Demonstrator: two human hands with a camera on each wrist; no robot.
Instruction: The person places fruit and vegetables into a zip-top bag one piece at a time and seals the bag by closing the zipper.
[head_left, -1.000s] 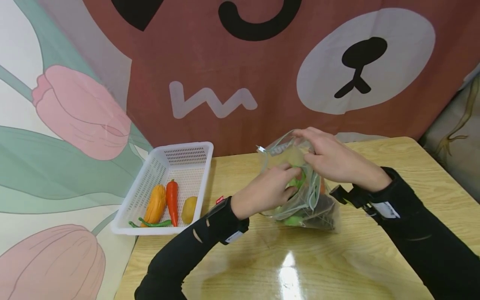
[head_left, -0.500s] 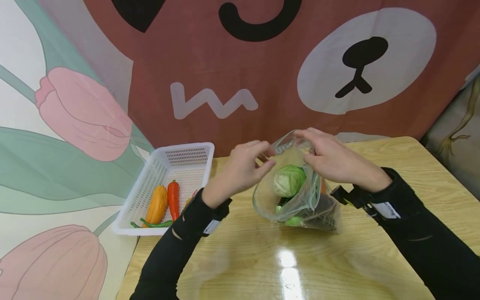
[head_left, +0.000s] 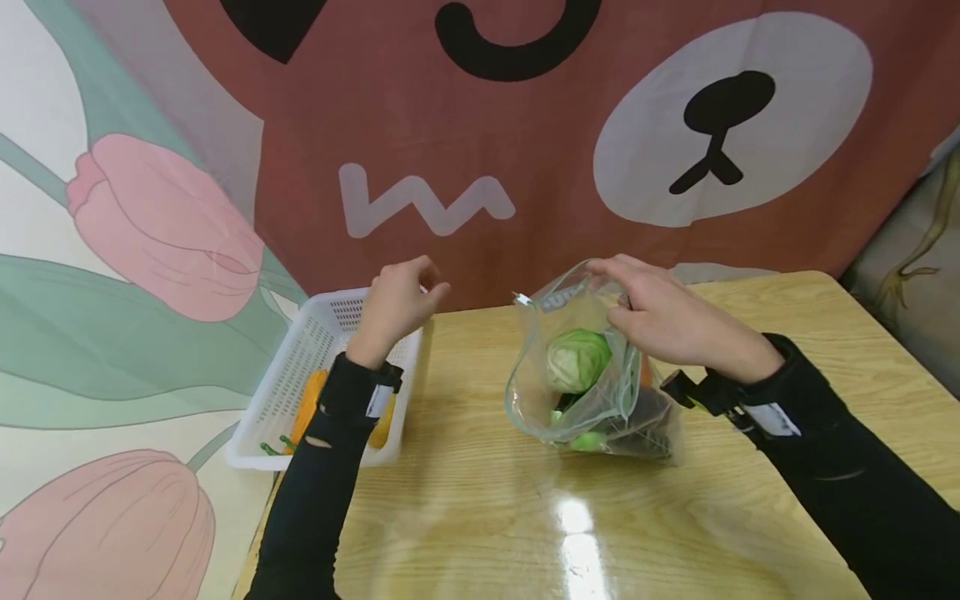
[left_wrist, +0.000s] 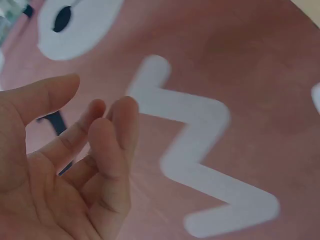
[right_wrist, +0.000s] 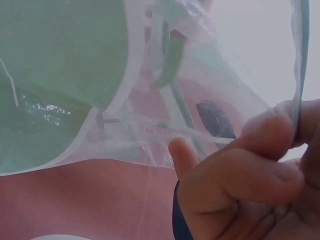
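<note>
My right hand (head_left: 660,312) pinches the upper rim of a see-through mesh bag (head_left: 534,371), which stands on the table with its mouth facing left. Its curled fingers (right_wrist: 235,185) show at the bag's edge in the right wrist view. A pale green cabbage (head_left: 579,361) sits inside the bag, with green and orange produce partly hidden by the folds. My left hand (head_left: 397,304) hovers over the back right edge of a white plastic basket (head_left: 251,425). Nothing is between its loosely bent fingers (left_wrist: 107,155) in the left wrist view.
In the basket lie an orange ridged vegetable (head_left: 306,406), green chili peppers (head_left: 287,445) and a yellow potato-like piece (head_left: 382,427), partly covered by the left sleeve (head_left: 322,467). The wooden table (head_left: 465,500) meets a printed cloth (head_left: 450,267) at the back.
My left hand has come out of the bag's mouth and moved left to above the basket, uncovering the cabbage. The right hand and the bag have stayed in place.
</note>
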